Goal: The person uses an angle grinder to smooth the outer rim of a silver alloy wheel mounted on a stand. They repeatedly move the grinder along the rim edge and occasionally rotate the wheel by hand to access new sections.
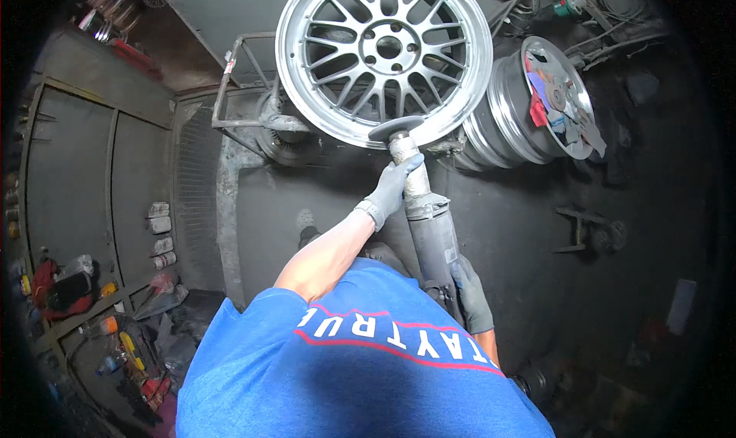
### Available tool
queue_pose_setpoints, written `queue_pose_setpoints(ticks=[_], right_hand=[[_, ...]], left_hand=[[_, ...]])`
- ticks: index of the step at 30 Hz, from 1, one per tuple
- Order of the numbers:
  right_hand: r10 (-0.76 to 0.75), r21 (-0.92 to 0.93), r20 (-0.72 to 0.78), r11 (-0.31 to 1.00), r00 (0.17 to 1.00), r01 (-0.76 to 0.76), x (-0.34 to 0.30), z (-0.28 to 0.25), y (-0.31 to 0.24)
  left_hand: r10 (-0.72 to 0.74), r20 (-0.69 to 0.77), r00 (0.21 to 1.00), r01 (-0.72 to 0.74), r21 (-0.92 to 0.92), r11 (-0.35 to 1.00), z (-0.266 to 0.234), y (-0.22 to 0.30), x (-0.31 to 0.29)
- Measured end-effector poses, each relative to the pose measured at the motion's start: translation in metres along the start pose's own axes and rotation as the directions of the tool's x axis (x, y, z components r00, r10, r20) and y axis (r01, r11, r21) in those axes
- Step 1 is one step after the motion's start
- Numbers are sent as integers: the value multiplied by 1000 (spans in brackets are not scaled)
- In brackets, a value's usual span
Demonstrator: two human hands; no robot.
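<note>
Head view, both gloved grips closed around grinder [429, 223], disc on alloy wheel [383, 55]

Looks like a grimy wheel repair workshop: an alloy rim [383, 55] is sitting on a metal stand [245, 93], more rims [506, 108] are leaning nearby, spray cans [159, 231] and clutter are lying around, everything's getting coated in dark dust.

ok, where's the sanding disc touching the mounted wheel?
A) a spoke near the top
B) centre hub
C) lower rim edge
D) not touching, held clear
C: the disc of the power tool sits against the bottom of the rim on the mounted wheel, with the left hand gripping near the tool's head.
</note>
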State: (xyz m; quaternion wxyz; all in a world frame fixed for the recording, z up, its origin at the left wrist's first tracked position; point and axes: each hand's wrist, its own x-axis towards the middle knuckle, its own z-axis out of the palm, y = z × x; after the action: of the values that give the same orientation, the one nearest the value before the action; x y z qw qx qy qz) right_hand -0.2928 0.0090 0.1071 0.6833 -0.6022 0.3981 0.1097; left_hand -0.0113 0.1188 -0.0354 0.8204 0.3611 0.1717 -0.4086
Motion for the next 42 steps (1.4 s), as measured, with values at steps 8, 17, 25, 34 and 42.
queue_pose_setpoints(ticks=[8,17,25,34,42], right_hand=[[-76,123,84,990,994,65,10,75,37],[-82,38,60,996,995,79,7,64,31],[-99,-62,-54,993,994,96,0,-23,35],[-48,-20,83,999,995,50,18,4,14],[-95,-62,221,992,971,111,53,36,0]], left_hand=[[67,-47,997,-60,149,987,-55,61,-29],[63,-44,997,-57,127,990,-49,53,-24],[-1,67,998,2,-18,1000,16,-9,-5],[102,-57,993,-103,-18,994,-23,18,-16],[209,-96,973,-214,-37,976,-53,68,-36]])
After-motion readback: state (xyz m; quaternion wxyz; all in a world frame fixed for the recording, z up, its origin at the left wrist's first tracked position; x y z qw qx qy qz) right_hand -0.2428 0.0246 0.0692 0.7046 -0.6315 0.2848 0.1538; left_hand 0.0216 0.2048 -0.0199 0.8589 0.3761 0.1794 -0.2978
